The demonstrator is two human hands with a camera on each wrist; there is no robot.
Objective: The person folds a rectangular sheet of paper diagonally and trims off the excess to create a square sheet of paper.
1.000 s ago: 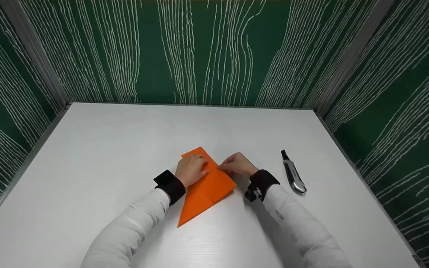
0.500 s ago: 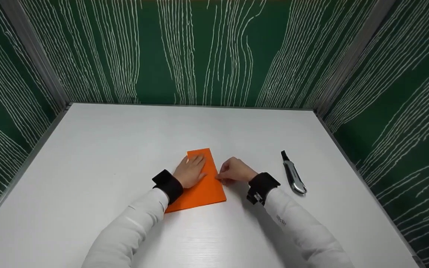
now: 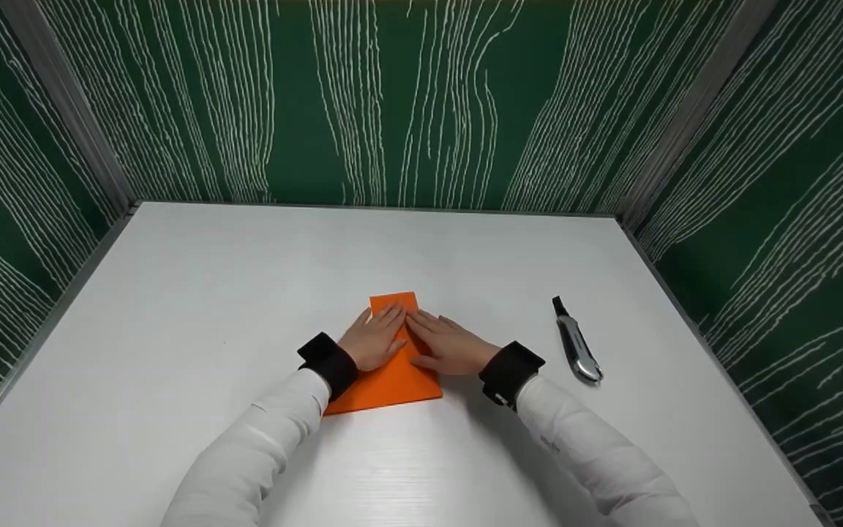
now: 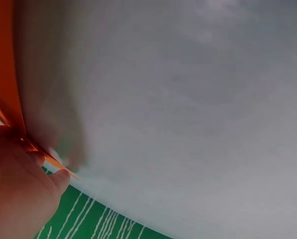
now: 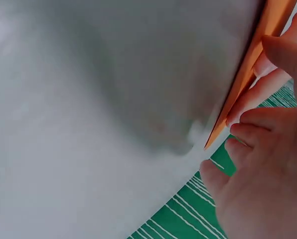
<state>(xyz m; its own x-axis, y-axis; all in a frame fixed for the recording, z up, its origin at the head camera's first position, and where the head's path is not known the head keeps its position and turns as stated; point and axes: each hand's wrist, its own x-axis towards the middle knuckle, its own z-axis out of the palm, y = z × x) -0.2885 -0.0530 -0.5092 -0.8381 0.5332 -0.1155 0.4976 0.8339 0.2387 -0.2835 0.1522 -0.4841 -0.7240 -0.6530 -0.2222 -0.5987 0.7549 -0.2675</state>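
Folded orange paper (image 3: 388, 388) lies on the white table, narrow at its far end and wider toward the person. My left hand (image 3: 372, 344) rests on the paper's left part with its fingers extended. From the other side, my right hand (image 3: 454, 348) presses on the paper's right edge, fingers straight and thumb apart. The fingertips of both hands nearly meet near the far end. In the left wrist view the paper (image 4: 1, 64) runs along the left edge beside my hand (image 4: 19, 189). The right wrist view has the paper's thin edge (image 5: 243, 74) seen side-on.
A grey and black utility knife (image 3: 579, 344) lies to the right of my right hand on the white table (image 3: 173, 307). Green walls (image 3: 421, 110) with white wavy lines stand behind and at both sides.
The paper has turned clockwise, its right corner now lower. My right hand has gone from pinching the paper's right edge to lying straight-fingered on it. My left hand's fingers have spread flatter.
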